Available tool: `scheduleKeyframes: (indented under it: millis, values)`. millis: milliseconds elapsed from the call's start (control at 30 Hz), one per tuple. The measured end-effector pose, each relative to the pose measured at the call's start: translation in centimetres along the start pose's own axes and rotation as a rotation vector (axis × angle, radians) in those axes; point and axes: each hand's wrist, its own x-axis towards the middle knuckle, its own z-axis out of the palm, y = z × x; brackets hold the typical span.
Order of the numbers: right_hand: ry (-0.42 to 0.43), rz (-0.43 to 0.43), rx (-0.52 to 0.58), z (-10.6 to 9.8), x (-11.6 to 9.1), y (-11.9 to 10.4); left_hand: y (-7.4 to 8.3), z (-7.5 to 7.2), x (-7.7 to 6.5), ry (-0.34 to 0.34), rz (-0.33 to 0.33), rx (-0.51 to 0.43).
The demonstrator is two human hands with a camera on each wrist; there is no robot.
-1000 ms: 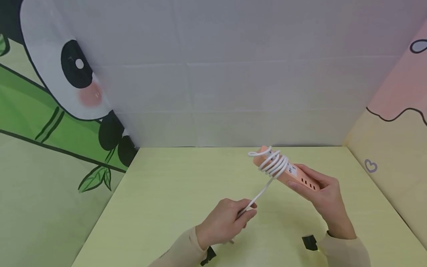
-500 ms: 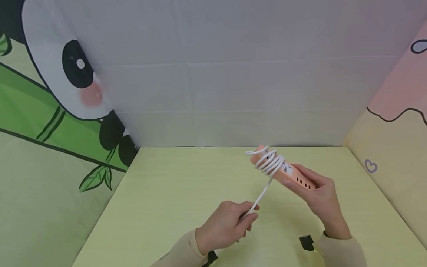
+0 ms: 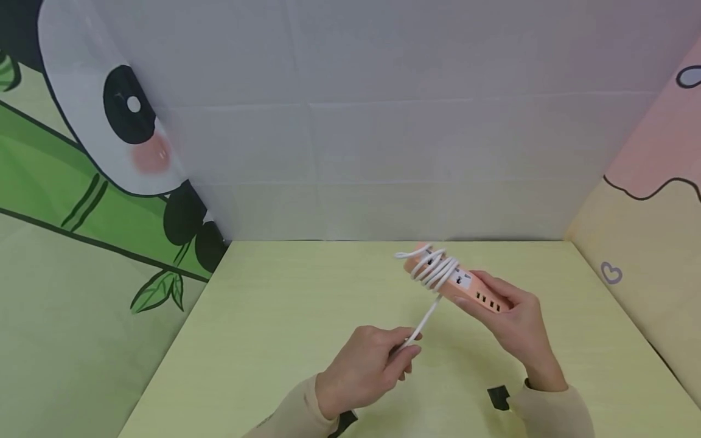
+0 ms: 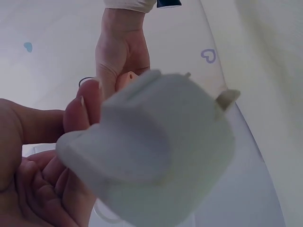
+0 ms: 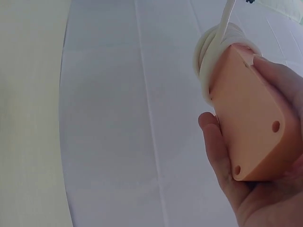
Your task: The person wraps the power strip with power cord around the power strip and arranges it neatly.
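In the head view, my right hand (image 3: pixel 520 325) grips the near end of a peach-coloured power strip (image 3: pixel 459 292), held above the table and tilted. A white cord (image 3: pixel 435 272) is wound in several turns round the strip's far end. From the coil a straight stretch runs down to my left hand (image 3: pixel 361 368), which pinches it between thumb and fingers. The left wrist view shows a white plug (image 4: pixel 175 151) with prongs large before the camera, beside the left fingers. The strip's plain underside (image 5: pixel 251 113) faces the right wrist camera.
Pale yellow-green table (image 3: pixel 263 304) lies under both hands. A grey-white wall (image 3: pixel 383 152) rises at the back, with printed side walls at left and right. Small black pieces (image 3: pixel 499 397) show by the sleeve cuffs.
The right hand and power strip have shifted left and slightly down. The left hand keeps its pinch on the cord and has barely moved.
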Motion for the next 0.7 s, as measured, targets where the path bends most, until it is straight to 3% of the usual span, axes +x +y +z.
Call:
scheduleKeyframes:
  millis: [233,433,700]
  values:
    - [-0.002,-0.016,-0.010,0.1,0.3,-0.1,0.2,-0.6,0.2,0.073,0.031,0.093]
    - [0.021,-0.027,-0.091,0.0,0.8,0.7,0.6,-1.0,0.4,0.164,0.057,0.189]
    - [-0.015,0.014,-0.140,0.3,1.3,1.7,0.8,-1.4,0.7,0.252,0.062,0.151]
